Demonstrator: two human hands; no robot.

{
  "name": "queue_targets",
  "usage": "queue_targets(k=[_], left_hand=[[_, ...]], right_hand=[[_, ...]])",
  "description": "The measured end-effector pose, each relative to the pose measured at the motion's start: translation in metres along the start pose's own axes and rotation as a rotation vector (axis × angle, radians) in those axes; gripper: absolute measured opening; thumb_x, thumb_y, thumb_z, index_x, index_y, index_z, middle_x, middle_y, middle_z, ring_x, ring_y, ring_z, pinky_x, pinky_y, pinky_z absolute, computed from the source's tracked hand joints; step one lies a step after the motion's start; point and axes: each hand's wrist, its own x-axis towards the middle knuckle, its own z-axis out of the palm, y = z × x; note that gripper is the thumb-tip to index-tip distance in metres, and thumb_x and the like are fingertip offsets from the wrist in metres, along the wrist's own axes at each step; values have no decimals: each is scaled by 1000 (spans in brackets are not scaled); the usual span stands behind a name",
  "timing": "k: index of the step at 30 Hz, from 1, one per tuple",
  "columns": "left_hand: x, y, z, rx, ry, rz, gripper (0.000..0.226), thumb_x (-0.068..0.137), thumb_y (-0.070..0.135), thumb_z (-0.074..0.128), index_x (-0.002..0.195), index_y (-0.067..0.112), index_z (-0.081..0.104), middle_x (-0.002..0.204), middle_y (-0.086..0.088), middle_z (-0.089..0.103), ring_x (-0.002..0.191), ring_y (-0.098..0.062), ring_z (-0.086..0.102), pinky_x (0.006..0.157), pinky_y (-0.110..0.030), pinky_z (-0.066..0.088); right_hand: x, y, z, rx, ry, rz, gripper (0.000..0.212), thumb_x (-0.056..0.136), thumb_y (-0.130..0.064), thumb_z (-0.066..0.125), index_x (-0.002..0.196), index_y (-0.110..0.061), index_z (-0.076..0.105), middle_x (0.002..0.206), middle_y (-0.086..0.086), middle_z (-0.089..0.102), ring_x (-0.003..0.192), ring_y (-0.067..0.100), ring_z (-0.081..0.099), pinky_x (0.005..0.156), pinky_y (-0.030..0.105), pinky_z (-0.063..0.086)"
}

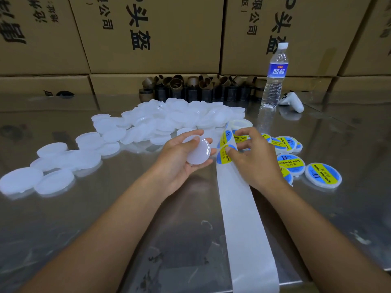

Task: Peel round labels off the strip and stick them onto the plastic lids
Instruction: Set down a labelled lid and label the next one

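My left grip (179, 160) is closed around a blank plastic lid (196, 150). The thumb lies across its top and the fingers curl under its far rim, holding it tilted above the steel desk (101, 212).

Just to its right, my right grip (252, 160) holds the label strip (243, 218). The thumb (230, 150) presses on a round blue-and-yellow label (223, 154) and the fingers curl over the strip beyond it. I cannot tell whether that label's edge has lifted from the backing. Toward me the strip is bare white backing that runs over the desk's near edge. Away from me it leads up to the label roll (241, 124).

A loose pile of blank lids (169, 121) spreads across the desk to the left and ahead. The labelled lids (291, 163) lie in a small cluster to the right, partly behind my right grip.

Farther back on the right, a water bottle (275, 77) stands upright with a white controller (293, 101) just beside it. A row of cardboard cores (201, 87) lines the foot of the stacked cardboard boxes (148, 34).
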Motion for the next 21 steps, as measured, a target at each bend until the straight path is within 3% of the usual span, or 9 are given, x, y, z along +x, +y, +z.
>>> queue_targets(k=[4, 9, 12, 14, 17, 21], left_hand=[[1, -2, -1, 45, 66, -21, 10, 97, 11, 53, 100, 12, 62, 92, -7, 70, 73, -20, 72, 64, -34, 60], [2, -4, -2, 143, 83, -86, 7, 94, 14, 59, 99, 12, 63, 92, -6, 67, 76, -18, 68, 63, -33, 59], [0, -6, 1, 187, 26, -134, 22, 92, 20, 62, 110, 8, 62, 89, -5, 68, 70, -14, 70, 64, -33, 60], [-1, -6, 3, 204, 3, -163, 24, 92, 22, 62, 110, 8, 63, 92, -5, 70, 75, -16, 70, 67, -34, 61], [0, -9, 6, 239, -23, -177, 26, 93, 21, 60, 113, 5, 64, 110, -11, 70, 98, -25, 68, 85, -44, 57], [2, -11, 11, 252, 43, -79, 15, 89, 14, 65, 103, 6, 65, 103, -17, 69, 83, -24, 66, 79, -40, 58]], right_hand=[[2, -3, 0, 153, -37, 42, 29, 84, -7, 66, 106, -22, 54, 74, -7, 59, 60, -1, 53, 56, 10, 36], [3, -7, -4, 359, -32, 92, 28, 87, -1, 60, 104, -23, 54, 80, -1, 60, 63, 10, 53, 52, 12, 38], [2, -9, -3, 435, -18, 116, 26, 88, 2, 59, 101, -20, 53, 75, -6, 58, 56, 0, 54, 48, 8, 36], [3, -10, -1, 493, -17, 137, 24, 88, 2, 58, 94, -20, 52, 74, -8, 57, 52, -5, 53, 49, 8, 36], [4, -10, 1, 525, -18, 170, 27, 88, 2, 59, 86, -24, 49, 78, -5, 54, 64, 3, 51, 54, 11, 37], [3, -13, 3, 523, -22, 144, 30, 87, 5, 58, 84, -22, 48, 82, -2, 52, 70, 6, 54, 59, 13, 41]])
